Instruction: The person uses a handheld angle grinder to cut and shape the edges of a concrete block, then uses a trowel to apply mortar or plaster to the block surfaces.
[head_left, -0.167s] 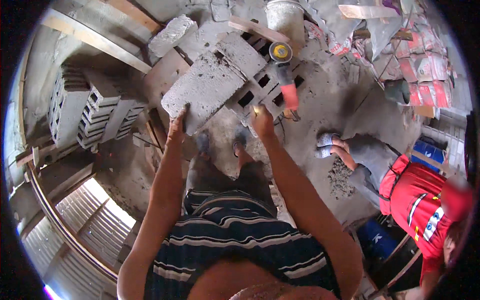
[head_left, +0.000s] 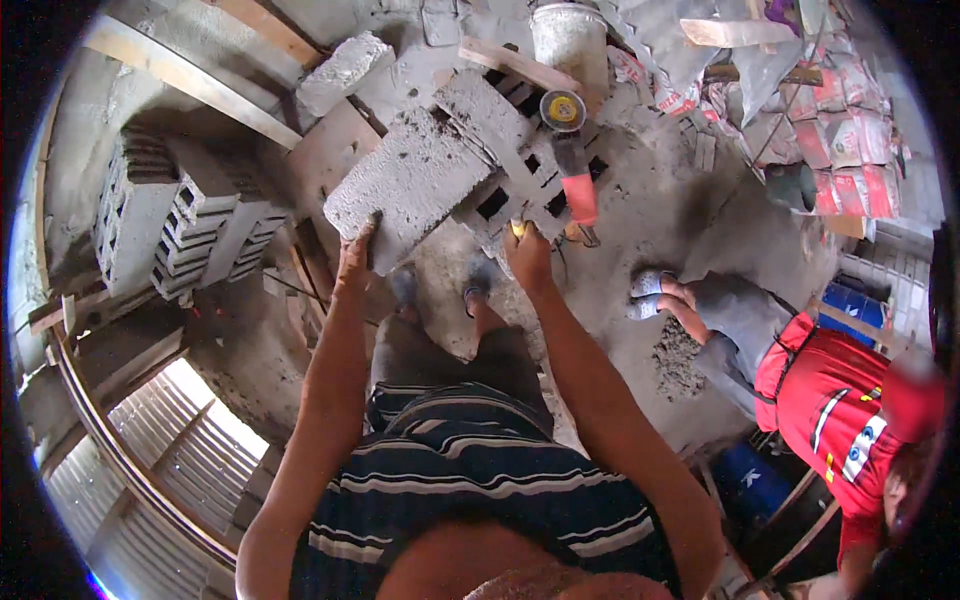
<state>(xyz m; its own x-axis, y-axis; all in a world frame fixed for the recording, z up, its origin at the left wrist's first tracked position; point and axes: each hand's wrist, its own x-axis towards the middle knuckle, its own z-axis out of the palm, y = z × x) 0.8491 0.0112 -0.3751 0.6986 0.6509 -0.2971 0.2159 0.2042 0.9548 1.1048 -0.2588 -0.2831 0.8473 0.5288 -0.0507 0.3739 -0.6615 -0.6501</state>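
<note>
My left hand [head_left: 357, 245] grips the near left end of a grey concrete block [head_left: 405, 180], thumb on its top face. The block lies slanted, and its right side meets other hollow blocks [head_left: 480, 110]. My right hand [head_left: 528, 255] is closed round the yellow handle of a trowel [head_left: 517, 229]. Its grey blade is hard to tell from the blocks behind it. Just beyond that hand an angle grinder [head_left: 573, 165] with a red grip and a round disc rests by the hollow blocks.
Hollow blocks [head_left: 140, 220] stand stacked at the left. A white bucket [head_left: 570, 45] stands at the far side, near red and white sacks [head_left: 845, 135]. At the right a person in a red shirt [head_left: 825, 400] bends over, close to blue containers [head_left: 750, 478].
My right hand has shifted slightly, and the trowel has turned, so its thin neck shows more. My left hand and the block have hardly moved.
</note>
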